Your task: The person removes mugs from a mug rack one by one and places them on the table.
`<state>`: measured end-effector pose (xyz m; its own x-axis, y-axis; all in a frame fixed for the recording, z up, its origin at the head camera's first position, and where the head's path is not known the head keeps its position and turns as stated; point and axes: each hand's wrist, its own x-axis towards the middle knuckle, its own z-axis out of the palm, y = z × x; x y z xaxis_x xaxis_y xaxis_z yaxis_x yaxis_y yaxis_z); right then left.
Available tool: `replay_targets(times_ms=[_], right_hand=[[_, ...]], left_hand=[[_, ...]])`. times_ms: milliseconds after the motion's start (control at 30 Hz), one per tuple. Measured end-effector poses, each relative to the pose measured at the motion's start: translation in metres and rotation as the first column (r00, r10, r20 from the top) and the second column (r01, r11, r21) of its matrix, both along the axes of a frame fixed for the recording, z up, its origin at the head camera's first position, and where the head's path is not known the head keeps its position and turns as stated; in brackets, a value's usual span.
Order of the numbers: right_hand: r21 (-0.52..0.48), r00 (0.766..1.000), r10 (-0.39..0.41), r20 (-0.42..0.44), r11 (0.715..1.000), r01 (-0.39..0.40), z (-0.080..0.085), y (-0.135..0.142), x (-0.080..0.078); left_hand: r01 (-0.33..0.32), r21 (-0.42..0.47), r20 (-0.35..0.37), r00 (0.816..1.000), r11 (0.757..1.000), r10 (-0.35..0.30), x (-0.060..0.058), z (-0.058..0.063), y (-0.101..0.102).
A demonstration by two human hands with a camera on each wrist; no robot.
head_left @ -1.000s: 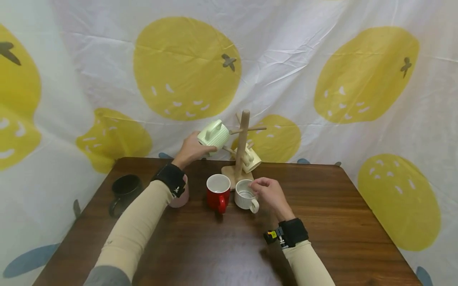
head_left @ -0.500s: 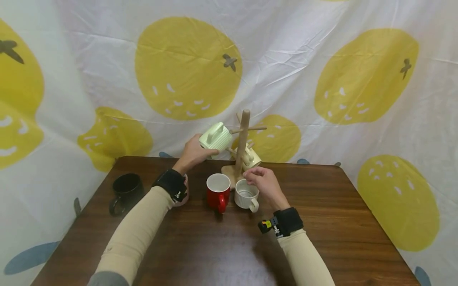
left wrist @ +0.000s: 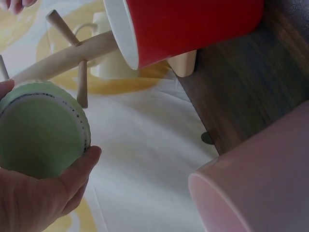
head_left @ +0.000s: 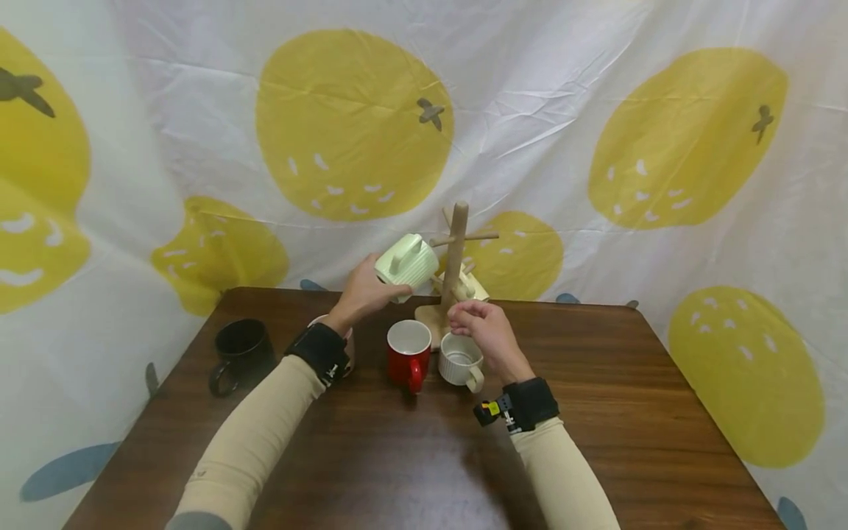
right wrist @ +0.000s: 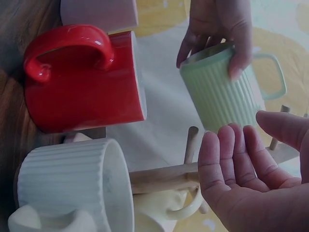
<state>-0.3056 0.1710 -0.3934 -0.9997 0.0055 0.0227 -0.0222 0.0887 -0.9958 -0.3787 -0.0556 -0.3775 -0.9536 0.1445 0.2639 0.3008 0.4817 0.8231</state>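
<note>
A light green ribbed mug (head_left: 407, 263) is tilted in my left hand (head_left: 368, 291), which grips it by its body near one end. Its handle points up, beside the upper pegs of a wooden mug tree (head_left: 456, 254). In the right wrist view the thumb lies along the green mug (right wrist: 219, 92). My right hand (head_left: 489, 335) holds nothing; its fingers (right wrist: 236, 157) are loosely bent above a white ribbed mug (head_left: 457, 361), near the tree's post. A cream mug (head_left: 473, 291) hangs low on the tree, partly hidden by the post and right hand.
A red mug (head_left: 407, 362) stands left of the white one, handle toward me. Behind the left wrist a pink mug (left wrist: 260, 179) is mostly hidden in the head view. A black mug (head_left: 244, 352) stands at the table's (head_left: 397, 464) left. A lemon-print cloth (head_left: 517, 147) hangs behind.
My left hand has brought the green mug slightly right and down, closer to the tree. My right hand has risen from beside the white mug's rim toward the post.
</note>
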Motion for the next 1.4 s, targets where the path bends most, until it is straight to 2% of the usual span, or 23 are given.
replay_targets(times_ms=[367,567,767,1133,1400], right_hand=[[-0.015,0.999,0.027,-0.026,1.0,-0.028,0.014,-0.006,-0.001],[-0.089,1.0,0.025,-0.004,0.996,-0.026,0.019,-0.013,-0.003],[-0.165,1.0,0.029,0.006,0.986,-0.028,0.023,-0.019,-0.005],[-0.309,0.998,0.054,0.013,0.95,-0.047,0.026,-0.032,-0.006],[-0.427,0.999,0.041,0.035,0.904,-0.022,0.028,-0.04,-0.008]], left_hand=[[0.059,0.04,-0.051,0.997,0.997,-0.057,0.004,-0.009,0.004],[0.062,0.047,-0.039,0.997,0.997,-0.06,0.01,-0.014,0.004],[0.058,-0.007,-0.054,0.997,0.998,-0.059,0.012,-0.016,0.006],[0.071,-0.075,-0.074,0.994,0.995,-0.076,0.015,-0.019,0.011],[0.083,-0.093,-0.128,0.987,0.992,-0.095,0.019,-0.022,0.018]])
